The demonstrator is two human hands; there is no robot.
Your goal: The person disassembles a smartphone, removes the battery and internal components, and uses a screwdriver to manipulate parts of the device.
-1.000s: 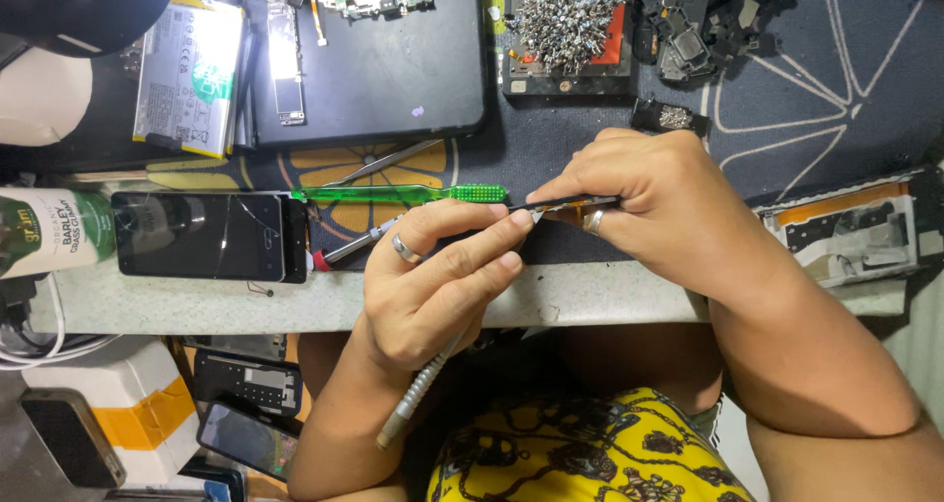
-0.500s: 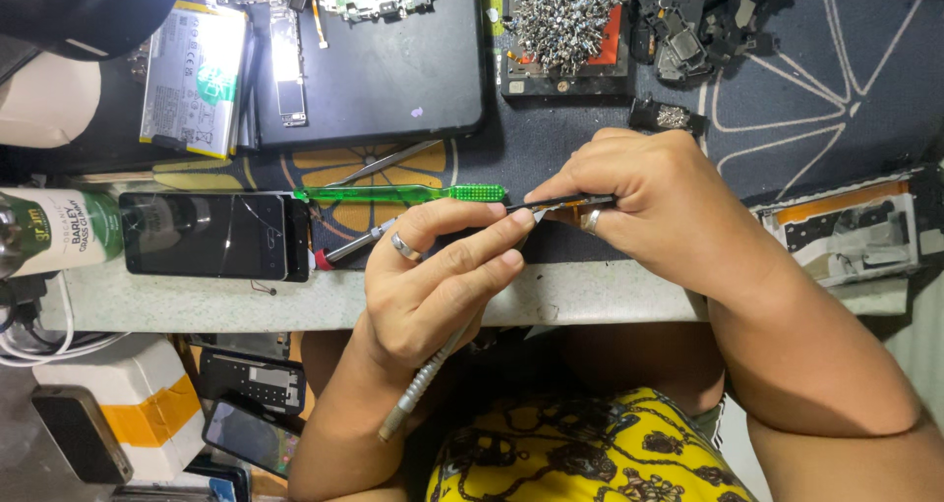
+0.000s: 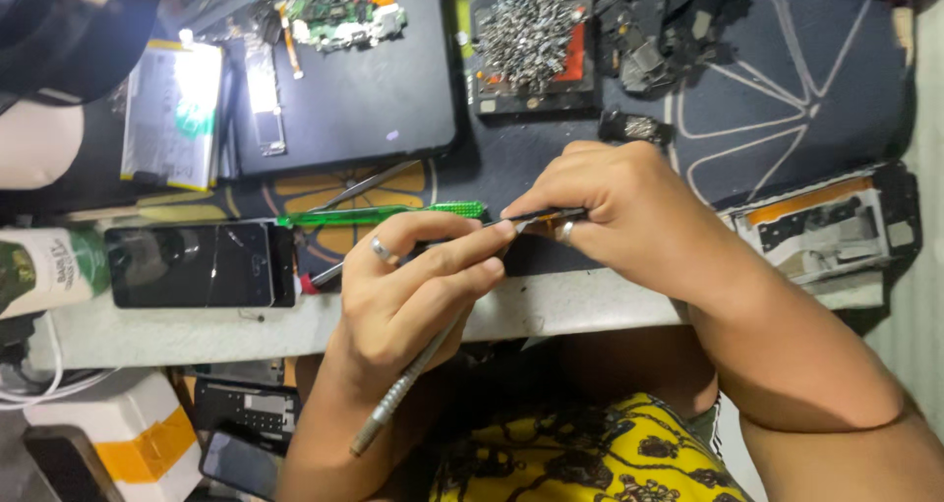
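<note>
Left hand is closed in a pen grip on a grey metal tool, its tip at the right fingertips. Right hand pinches a thin dark part between thumb and forefinger, above the bench front edge. Just beside them lies a green strip; a cracked phone rests further left.
</note>
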